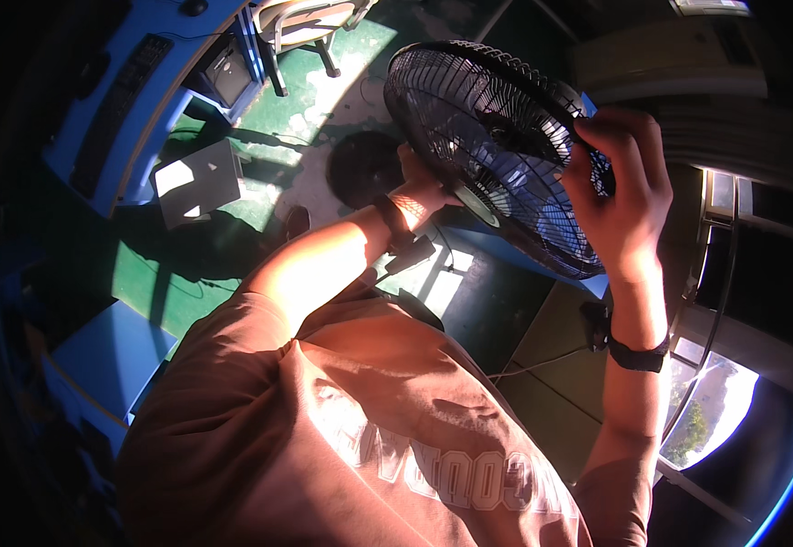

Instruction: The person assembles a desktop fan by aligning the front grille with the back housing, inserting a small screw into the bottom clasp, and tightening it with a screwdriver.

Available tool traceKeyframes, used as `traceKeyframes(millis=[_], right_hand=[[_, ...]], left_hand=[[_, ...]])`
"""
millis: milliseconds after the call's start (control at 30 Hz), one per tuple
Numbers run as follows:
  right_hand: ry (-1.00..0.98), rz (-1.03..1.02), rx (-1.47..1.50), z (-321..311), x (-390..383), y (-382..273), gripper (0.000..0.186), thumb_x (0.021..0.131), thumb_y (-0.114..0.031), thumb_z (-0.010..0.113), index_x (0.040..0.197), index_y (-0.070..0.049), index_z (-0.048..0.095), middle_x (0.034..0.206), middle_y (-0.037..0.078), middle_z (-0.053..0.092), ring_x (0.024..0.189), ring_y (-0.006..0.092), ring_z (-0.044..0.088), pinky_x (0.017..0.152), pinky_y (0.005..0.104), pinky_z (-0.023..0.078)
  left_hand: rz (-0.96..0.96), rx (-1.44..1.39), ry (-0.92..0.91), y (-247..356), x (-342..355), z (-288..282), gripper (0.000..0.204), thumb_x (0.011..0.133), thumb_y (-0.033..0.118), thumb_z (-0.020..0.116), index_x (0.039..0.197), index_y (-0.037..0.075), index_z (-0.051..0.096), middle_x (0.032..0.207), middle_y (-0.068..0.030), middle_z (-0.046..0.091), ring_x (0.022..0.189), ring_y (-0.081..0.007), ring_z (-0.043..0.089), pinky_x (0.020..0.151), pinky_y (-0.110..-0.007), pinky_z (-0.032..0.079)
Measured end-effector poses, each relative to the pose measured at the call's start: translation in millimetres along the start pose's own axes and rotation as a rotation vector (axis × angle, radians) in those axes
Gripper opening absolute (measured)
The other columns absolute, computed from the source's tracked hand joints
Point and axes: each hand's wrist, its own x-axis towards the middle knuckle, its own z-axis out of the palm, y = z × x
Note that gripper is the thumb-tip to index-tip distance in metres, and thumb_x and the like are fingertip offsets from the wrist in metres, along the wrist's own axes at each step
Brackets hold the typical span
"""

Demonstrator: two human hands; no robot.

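Right fingers (622, 144) curled nearly closed on edge of black fan (498, 162); left fingers (409, 164) lay opposite, at its other edge, partly hidden; couldn't tell their hold.

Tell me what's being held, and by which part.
A black fan: the right hand grips its wire cage at the right rim; the left hand is at the cage near the pale badge, its grip partly hidden.

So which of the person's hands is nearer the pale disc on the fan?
The left hand, close beside the pale disc; the right hand is farther off, its fingers curled at the outer rim of the fan.
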Motion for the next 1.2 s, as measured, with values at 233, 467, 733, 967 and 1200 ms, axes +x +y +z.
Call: traceKeyframes(millis=[233, 467, 733, 967, 1200], right_hand=[[-0.113, 0.043, -0.031, -2, 1, -2, 0.034, 0.078, 0.007, 0.074, 0.109, -0.003, 0.065, 0.115, 0.016, 0.066, 0.101, 0.0370, 0.067, 0.081, 0.0431, 0.058], [-0.068, 0.015, -0.005, 1, 4, -3, 0.029, 0.077, 0.006, 0.073, 0.104, -0.004, 0.065, 0.120, 0.016, 0.072, 0.095, 0.0317, 0.071, 0.080, 0.0375, 0.062], [-0.038, 0.013, -0.023, -4, 4, -9, 0.024, 0.078, 0.007, 0.075, 0.099, -0.003, 0.067, 0.116, 0.017, 0.073, 0.093, 0.0282, 0.072, 0.074, 0.0347, 0.062], [-0.033, -0.005, 0.009, -6, 1, -13, 0.024, 0.076, 0.008, 0.077, 0.096, -0.001, 0.068, 0.112, 0.018, 0.071, 0.094, 0.0286, 0.073, 0.073, 0.0340, 0.062], [-0.045, 0.038, 0.083, -11, 0, -12, 0.026, 0.074, 0.011, 0.068, 0.099, 0.002, 0.066, 0.109, 0.020, 0.068, 0.089, 0.0318, 0.069, 0.073, 0.0351, 0.059]], left_hand=[[0.038, -0.127, -0.007, -3, 9, -1, 0.085, 0.094, 0.071, 0.030, 0.153, 0.018, 0.059, 0.164, -0.0111, 0.053, 0.146, -0.0459, 0.049, 0.110, -0.083, 0.031], [0.164, -0.115, -0.084, -8, 31, -21, 0.081, 0.096, 0.069, 0.028, 0.150, 0.018, 0.061, 0.162, -0.0107, 0.055, 0.142, -0.0438, 0.053, 0.108, -0.080, 0.037], [0.207, -0.015, -0.042, -10, 28, -18, 0.069, 0.102, 0.059, 0.031, 0.147, 0.016, 0.061, 0.157, -0.0089, 0.058, 0.132, -0.0378, 0.061, 0.100, -0.070, 0.050], [1.012, 0.843, 0.475, 17, -88, 36, 0.055, 0.102, 0.023, 0.059, 0.154, 0.008, 0.051, 0.154, -0.0127, 0.056, 0.146, -0.0287, 0.052, 0.120, -0.053, 0.042], [1.471, 1.809, -0.767, 27, -155, 160, 0.067, 0.083, 0.006, 0.086, 0.145, 0.003, 0.063, 0.136, -0.0157, 0.070, 0.129, -0.0384, 0.066, 0.118, -0.050, 0.048]])
